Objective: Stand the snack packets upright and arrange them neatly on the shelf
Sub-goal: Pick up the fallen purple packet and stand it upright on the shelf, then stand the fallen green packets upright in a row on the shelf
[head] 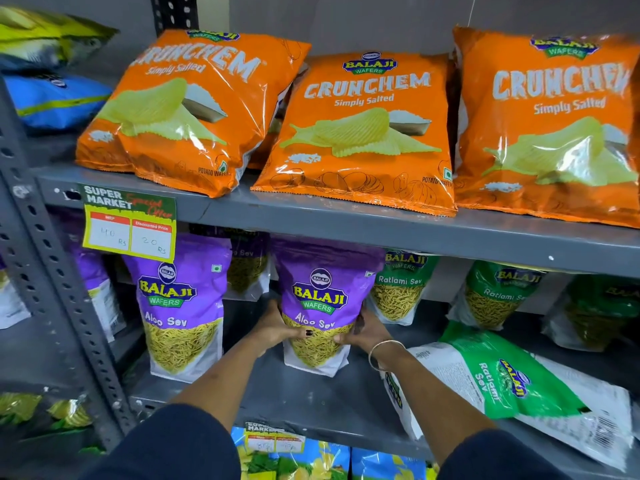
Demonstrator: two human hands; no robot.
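Grey metal shelf (311, 396) is carrying an upright purple Aloo Sev packet (320, 303), which left hand (277, 327) and right hand (363, 332) are both grasping in a clenched grip.

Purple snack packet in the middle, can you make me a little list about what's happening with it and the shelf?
held item: purple Aloo Sev packet, upright on the grey metal middle shelf
left hand: gripping its left side
right hand: gripping its right side
neighbour: second purple Aloo Sev packet, upright
still lying flat: green Ratlami Sev packet
shelf above: three orange Crunchem packets
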